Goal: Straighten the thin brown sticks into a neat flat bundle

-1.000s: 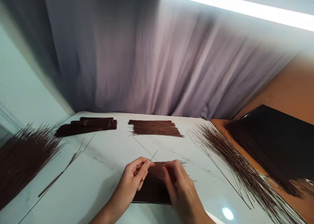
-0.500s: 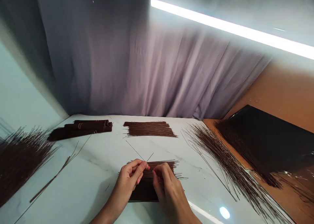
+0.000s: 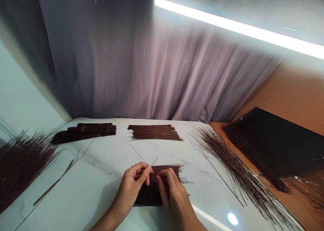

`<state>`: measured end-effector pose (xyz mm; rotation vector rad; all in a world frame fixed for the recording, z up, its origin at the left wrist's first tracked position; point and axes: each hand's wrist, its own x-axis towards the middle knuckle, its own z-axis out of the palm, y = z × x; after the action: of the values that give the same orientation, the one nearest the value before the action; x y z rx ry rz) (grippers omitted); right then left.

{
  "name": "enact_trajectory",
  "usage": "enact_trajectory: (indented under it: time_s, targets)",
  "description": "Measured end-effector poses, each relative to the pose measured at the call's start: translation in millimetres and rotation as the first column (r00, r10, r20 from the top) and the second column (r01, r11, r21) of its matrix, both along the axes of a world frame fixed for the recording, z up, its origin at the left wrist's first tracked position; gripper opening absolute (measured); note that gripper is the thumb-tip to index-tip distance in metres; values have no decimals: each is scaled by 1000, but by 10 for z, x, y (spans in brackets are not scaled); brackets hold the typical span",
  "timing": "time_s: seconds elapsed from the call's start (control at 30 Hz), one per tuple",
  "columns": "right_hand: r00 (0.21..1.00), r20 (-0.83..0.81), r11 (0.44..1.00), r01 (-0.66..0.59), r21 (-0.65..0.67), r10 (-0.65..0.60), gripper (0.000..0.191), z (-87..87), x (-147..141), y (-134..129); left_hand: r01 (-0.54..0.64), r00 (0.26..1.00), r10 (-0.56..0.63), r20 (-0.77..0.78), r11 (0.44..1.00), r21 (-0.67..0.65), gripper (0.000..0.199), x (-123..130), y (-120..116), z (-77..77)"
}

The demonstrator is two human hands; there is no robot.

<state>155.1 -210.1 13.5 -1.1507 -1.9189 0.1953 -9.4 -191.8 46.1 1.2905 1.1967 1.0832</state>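
My left hand (image 3: 135,182) pinches thin dark sticks (image 3: 138,153) between thumb and forefinger; two ends cross in a V above the fingertips. Close to its right, my right hand (image 3: 173,190) is closed, thumb against the bent fingers; what it holds, if anything, is too small to make out. Beneath both hands lies a row of brown sticks (image 3: 169,168) on a dark flat piece (image 3: 146,196), partly covered by the hands.
Behind is another flat row of brown sticks (image 3: 155,132). Dark tied rolls (image 3: 93,130) lie back left. Loose stick piles (image 3: 22,167) (image 3: 227,160) spread at left and right. A black sheet (image 3: 275,140) is far right. A curtain (image 3: 152,72) hangs behind the white table (image 3: 83,183).
My left hand's lower fingers have shifted slightly while its pinch stays on the sticks. My right hand has barely moved.
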Motion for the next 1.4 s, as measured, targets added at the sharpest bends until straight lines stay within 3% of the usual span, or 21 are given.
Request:
enact_trajectory:
  time_s: [0.2, 0.8, 1.13, 1.4]
  targets:
    - [996, -82, 999, -29, -26, 27, 15, -14, 29, 10, 44, 998, -43, 55, 999, -22, 41, 1, -8, -32]
    - [996, -93, 1000, -13, 7, 13, 17, -74, -23, 0, -36, 999, 37, -39, 999, 10, 48, 42, -47, -6]
    - [998, -55, 999, -20, -49, 18, 15, 0, 12, -20, -68, 996, 68, -51, 998, 0, 53, 44, -45, -25]
    - [999, -46, 996, -31, -80, 28, 16, 21, 22, -37, -9, 999, 9, -52, 1000, 7, 51, 36, -32, 10]
